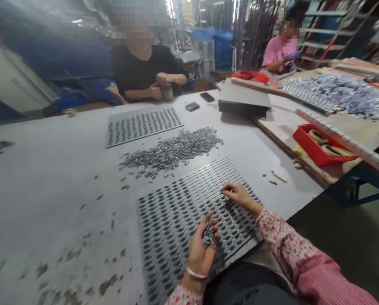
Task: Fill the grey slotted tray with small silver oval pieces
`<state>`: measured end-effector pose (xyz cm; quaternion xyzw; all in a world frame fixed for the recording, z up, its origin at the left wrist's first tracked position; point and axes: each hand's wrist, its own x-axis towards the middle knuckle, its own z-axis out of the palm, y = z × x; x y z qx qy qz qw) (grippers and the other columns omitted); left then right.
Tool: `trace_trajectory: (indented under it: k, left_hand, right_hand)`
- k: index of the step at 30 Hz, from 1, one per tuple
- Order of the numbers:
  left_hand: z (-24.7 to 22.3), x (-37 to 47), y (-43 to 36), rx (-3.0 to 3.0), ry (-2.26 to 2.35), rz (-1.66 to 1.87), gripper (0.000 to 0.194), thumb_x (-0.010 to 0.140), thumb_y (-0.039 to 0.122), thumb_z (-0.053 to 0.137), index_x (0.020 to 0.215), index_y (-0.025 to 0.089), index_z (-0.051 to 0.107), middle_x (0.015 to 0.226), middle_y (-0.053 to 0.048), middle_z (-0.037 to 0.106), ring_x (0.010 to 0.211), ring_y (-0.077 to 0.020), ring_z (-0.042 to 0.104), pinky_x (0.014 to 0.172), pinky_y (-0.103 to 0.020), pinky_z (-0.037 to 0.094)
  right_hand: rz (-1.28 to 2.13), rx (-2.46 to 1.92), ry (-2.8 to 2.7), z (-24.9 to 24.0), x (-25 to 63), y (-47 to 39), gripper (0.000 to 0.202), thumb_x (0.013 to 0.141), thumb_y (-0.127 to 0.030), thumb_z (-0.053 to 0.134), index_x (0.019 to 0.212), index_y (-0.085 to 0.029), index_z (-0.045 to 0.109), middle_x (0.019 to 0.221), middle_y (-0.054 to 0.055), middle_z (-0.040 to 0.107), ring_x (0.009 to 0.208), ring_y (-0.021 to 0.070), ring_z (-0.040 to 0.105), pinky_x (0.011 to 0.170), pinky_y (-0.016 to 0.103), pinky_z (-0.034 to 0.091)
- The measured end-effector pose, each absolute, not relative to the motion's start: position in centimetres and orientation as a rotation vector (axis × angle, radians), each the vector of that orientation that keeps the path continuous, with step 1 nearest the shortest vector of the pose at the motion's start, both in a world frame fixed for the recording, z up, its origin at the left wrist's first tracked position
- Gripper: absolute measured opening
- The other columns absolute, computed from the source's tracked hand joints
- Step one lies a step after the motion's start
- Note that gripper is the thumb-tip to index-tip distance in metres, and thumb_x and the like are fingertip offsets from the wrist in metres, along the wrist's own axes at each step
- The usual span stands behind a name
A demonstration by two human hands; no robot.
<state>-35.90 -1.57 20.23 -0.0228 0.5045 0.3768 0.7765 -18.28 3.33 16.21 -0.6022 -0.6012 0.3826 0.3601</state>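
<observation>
My left hand (202,248) is cupped, palm up, around a handful of small grey oval pieces (208,235). It hovers over the lower part of a grey board (164,220) with rows of dark oval pieces set on it. Over the board's right side is my right hand (235,195), with thumb and fingertips pinched together close to its surface. Whatever sits between those fingertips is too small to make out. Part of the board's upper middle (208,180) shows rows without dark pieces. Beyond the board lies a loose pile of the same oval pieces (176,148).
A second filled board (145,123) lies farther back on the white table (81,169). Behind it sits a person (145,72) holding a cup. At right are a grey box (245,97), a red tray (319,146) and another person (280,53). A phone (207,97) lies near the far edge.
</observation>
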Motion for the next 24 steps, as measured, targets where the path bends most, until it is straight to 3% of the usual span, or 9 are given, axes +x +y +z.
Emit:
trace_trajectory:
  k: [7, 12, 18, 24]
  left_hand:
    - [19.0, -34.9, -2.0, -0.119, 1.008, 0.763, 0.012, 0.083, 0.005, 0.046, 0.079, 0.010, 0.057, 0.074, -0.006, 0.063, 0.057, -0.0089, 0.059, 0.044, -0.016, 0.047]
    - [17.8, -34.8, -2.6, -0.072, 1.003, 0.798, 0.012, 0.080, 0.004, 0.052, 0.083, 0.010, 0.061, 0.086, -0.007, 0.064, 0.069, -0.0104, 0.062, 0.054, -0.017, 0.052]
    - [17.6, -34.5, -2.6, -0.011, 1.012, 0.829, 0.010, 0.078, 0.008, 0.059, 0.086, 0.012, 0.063, 0.079, -0.003, 0.061, 0.061, -0.0063, 0.058, 0.050, -0.014, 0.049]
    - [14.7, -34.4, -2.1, 0.004, 1.014, 0.856, 0.009, 0.076, 0.019, 0.064, 0.081, 0.013, 0.061, 0.074, -0.002, 0.059, 0.052, -0.0037, 0.052, 0.041, -0.011, 0.043]
  right_hand:
    - [0.836, -1.807, -1.721, 13.2, -16.8, 4.9, 0.011, 0.074, -0.019, 0.057, 0.079, -0.017, 0.067, 0.072, 0.000, 0.066, 0.065, 0.0111, 0.056, 0.063, 0.022, 0.040]
    - [0.682, -1.939, -1.958, 13.6, -17.9, 5.0, 0.010, 0.077, -0.023, 0.058, 0.079, -0.020, 0.068, 0.077, 0.001, 0.067, 0.077, 0.0151, 0.057, 0.071, 0.025, 0.038]
    - [0.468, -2.070, -2.003, 14.3, -18.4, 4.8, 0.011, 0.079, -0.027, 0.058, 0.078, -0.019, 0.065, 0.086, 0.005, 0.064, 0.088, 0.0193, 0.052, 0.076, 0.030, 0.036]
    - [0.886, -1.642, -1.843, 14.6, -18.3, 2.8, 0.017, 0.080, -0.033, 0.059, 0.085, -0.018, 0.065, 0.081, 0.002, 0.063, 0.079, 0.0146, 0.054, 0.072, 0.026, 0.041]
